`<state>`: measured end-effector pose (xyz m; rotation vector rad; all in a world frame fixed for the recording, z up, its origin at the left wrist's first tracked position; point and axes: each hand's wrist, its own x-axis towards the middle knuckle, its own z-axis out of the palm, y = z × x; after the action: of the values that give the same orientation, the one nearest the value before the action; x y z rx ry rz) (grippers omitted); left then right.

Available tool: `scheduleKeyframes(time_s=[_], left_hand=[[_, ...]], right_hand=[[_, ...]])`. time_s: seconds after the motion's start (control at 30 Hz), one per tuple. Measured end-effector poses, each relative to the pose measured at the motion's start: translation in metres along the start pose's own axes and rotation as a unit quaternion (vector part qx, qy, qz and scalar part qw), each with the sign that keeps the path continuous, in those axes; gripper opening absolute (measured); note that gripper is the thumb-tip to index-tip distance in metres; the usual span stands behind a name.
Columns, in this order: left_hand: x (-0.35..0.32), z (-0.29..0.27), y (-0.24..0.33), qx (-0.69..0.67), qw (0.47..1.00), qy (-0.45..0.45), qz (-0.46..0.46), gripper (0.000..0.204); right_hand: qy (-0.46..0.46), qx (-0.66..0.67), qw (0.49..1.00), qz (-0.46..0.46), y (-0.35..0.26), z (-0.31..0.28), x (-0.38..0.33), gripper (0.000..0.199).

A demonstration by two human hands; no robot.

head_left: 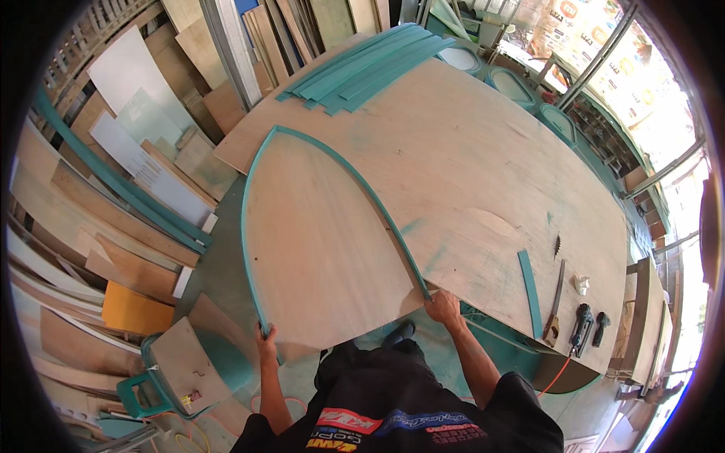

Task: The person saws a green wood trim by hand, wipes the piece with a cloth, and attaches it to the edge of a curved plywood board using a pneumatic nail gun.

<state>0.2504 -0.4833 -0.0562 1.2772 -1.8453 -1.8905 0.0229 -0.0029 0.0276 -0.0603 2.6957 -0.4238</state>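
A pointed, arch-shaped plywood panel (321, 241) lies partly on the worktable and juts past its left and near edges towards me. Narrow teal edging (351, 167) runs along both of its curved sides and meets at the tip. My left hand (266, 343) is closed around the near left corner, where the teal strip ends. At the opposite near corner, my right hand (443, 308) grips the end of the edging and the panel's edge. The fingers of both hands are partly hidden.
The large plywood worktable (483, 158) carries a stack of teal strips (362, 68) at its far end. Near its right side lie a loose teal strip (530, 294), a handsaw (556, 309) and a corded power tool (581, 328). Boards (136, 83) lean along the left, above a green stool (140, 394).
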Motion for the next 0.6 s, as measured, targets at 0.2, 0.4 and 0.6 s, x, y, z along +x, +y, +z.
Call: scheduleKeyframes(time_s=[0.2,0.4,0.6], left_hand=[[-0.012,0.021,-0.004,0.095,0.994,-0.046,0.031,0.062],[0.001,0.026,-0.028,0.114,0.983,-0.102,0.097,0.054],[0.004,0.065,-0.039,0.165,0.979,-0.104,0.065,0.050]], right_hand=[[-0.009,-0.006,0.998,0.059,0.034,0.026,-0.048,0.033],[-0.014,-0.005,0.990,0.140,0.042,0.038,-0.089,0.033],[-0.043,0.022,0.973,0.227,0.066,0.052,-0.123,0.032]])
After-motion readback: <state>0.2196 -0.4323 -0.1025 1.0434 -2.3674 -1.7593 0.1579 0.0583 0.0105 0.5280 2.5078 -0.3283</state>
